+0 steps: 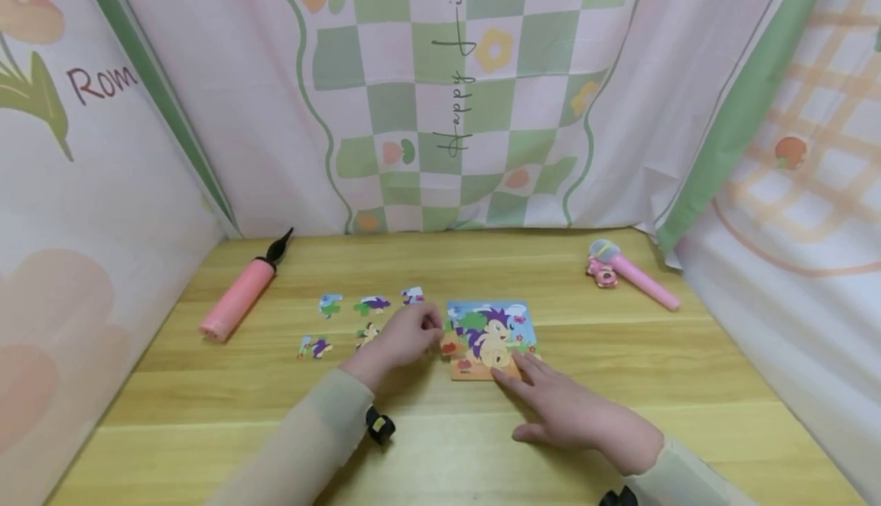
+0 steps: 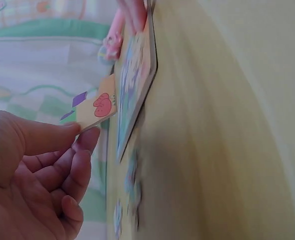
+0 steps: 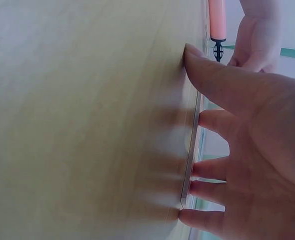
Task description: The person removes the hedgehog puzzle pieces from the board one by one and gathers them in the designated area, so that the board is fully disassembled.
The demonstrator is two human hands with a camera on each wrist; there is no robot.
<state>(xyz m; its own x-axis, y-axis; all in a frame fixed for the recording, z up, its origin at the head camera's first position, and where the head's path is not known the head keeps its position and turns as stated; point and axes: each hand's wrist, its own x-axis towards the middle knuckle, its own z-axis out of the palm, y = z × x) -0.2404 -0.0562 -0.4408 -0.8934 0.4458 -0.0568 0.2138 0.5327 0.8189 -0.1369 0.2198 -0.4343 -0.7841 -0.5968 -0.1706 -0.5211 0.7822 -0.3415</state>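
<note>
A jigsaw puzzle board (image 1: 475, 373) with a purple-haired cartoon figure lies on the wooden table. At its left side my left hand (image 1: 409, 334) pinches a puzzle piece (image 2: 98, 107) between thumb and fingers. That piece, printed with a red shape on pale orange, is tilted up beside the board's edge in the left wrist view. My right hand (image 1: 560, 407) rests fingertips on the board's lower right edge, fingers spread and the thumb out on the table. Left of the board lie several loose pieces, among them a blue-and-green one (image 1: 331, 306); my left hand partly covers this group.
At the table's left lies a pink hand pump (image 1: 241, 300) with a black nozzle. A pink toy microphone (image 1: 643, 280) with a small bear figure (image 1: 603, 274) lies at the back right. Printed curtains (image 1: 440, 108) hang behind the table and along both sides.
</note>
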